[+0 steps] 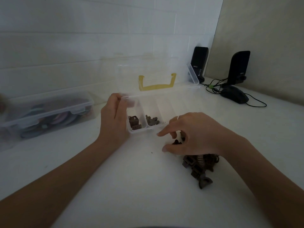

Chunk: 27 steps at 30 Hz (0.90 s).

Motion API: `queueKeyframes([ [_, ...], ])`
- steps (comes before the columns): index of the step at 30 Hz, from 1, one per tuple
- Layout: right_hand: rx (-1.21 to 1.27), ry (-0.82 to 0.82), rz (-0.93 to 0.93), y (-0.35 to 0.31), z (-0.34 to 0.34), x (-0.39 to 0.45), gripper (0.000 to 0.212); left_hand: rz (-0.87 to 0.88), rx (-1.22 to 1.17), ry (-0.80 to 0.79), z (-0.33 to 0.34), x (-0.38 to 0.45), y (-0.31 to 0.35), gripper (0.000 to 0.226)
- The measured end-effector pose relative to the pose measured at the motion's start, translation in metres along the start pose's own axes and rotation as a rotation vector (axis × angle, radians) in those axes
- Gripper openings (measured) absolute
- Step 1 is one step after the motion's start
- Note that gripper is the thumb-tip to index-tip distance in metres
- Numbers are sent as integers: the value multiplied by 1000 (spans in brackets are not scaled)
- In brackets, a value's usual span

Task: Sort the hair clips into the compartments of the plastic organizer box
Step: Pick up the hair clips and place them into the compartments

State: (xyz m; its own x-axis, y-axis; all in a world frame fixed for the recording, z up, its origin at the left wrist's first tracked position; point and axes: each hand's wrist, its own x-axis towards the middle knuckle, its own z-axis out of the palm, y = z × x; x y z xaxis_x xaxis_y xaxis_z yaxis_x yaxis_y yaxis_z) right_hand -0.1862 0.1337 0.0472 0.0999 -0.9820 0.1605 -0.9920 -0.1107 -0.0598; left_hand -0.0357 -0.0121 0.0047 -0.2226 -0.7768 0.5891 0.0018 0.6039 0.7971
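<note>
A clear plastic organizer box (162, 102) stands open on the white table, its lid with a yellow handle (156, 85) leaning back. My left hand (115, 117) grips the box's left wall. Dark brown clips (135, 124) lie in the leftmost compartment, lighter brown clips (152, 120) in the one beside it. My right hand (194, 134) hovers just in front of the box, fingers curled around small dark clips (177, 142). A pile of brown hair clips (199, 167) lies on the table under my right wrist.
A closed clear storage box (47, 112) with coloured items stands at the left. Two black speakers (199, 61) (239, 66), a black mouse (234, 96) and cables (215, 84) sit at the back right, by the wall.
</note>
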Motion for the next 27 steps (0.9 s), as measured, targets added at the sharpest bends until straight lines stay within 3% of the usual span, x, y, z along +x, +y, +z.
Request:
queueKeyframes([
  [8,50,-51,16,1,1,-1,28,-9,-47,-5,0,2,-5,17],
  [17,436,295,58,4,1,1,21,45,-103,-48,0,3,-8,17],
  [23,343,511,182,12,3,4,26,70,-119,-63,1,2,-6,17],
  [27,247,507,271,20,5,5,26,67,-118,-66,1,2,-7,17],
])
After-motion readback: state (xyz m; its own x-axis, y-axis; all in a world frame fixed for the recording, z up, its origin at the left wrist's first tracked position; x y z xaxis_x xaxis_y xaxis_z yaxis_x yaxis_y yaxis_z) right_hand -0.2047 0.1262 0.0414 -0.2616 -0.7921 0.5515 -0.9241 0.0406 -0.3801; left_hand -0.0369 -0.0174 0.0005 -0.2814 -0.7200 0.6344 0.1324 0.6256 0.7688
